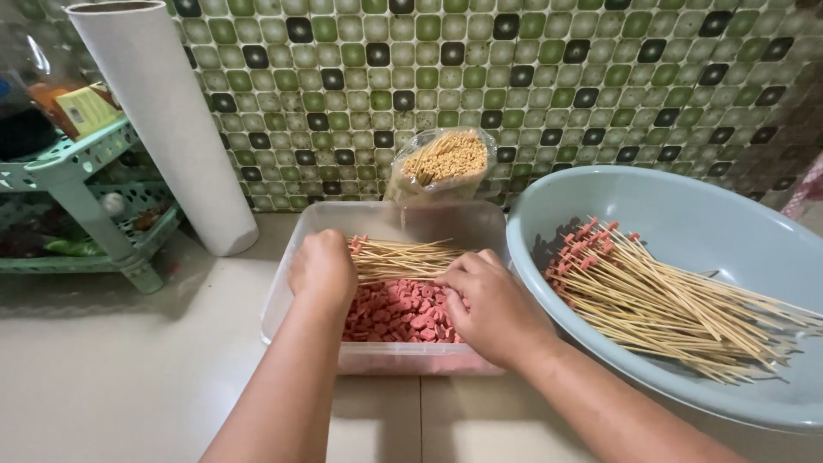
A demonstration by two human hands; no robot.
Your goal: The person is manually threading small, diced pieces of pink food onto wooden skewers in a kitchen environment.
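The clear plastic container (291, 283) sits on the pale bench (111, 377), near the centre of the scene. It holds a layer of small pink sausage pieces (399, 310) in its near half and a bundle of bamboo skewers (403, 259) lying across its far half. The left hand (322, 267) rests over the left end of the bundle, fingers curled narrow around the skewers. The right hand (490, 307) lies over the pink pieces at the right side of the container; its fingers are bent inward toward the pieces, and whether they pinch one cannot be told.

Just right of the container stands a pale blue basin (686, 206) containing loaded skewers (651, 296) tipped with pink pieces. Beyond the container, a clear bag of skewers (446, 163) leans against the green tiled wall (531, 77). At far left stand a white roll (167, 129) and a green plastic rack (77, 180).
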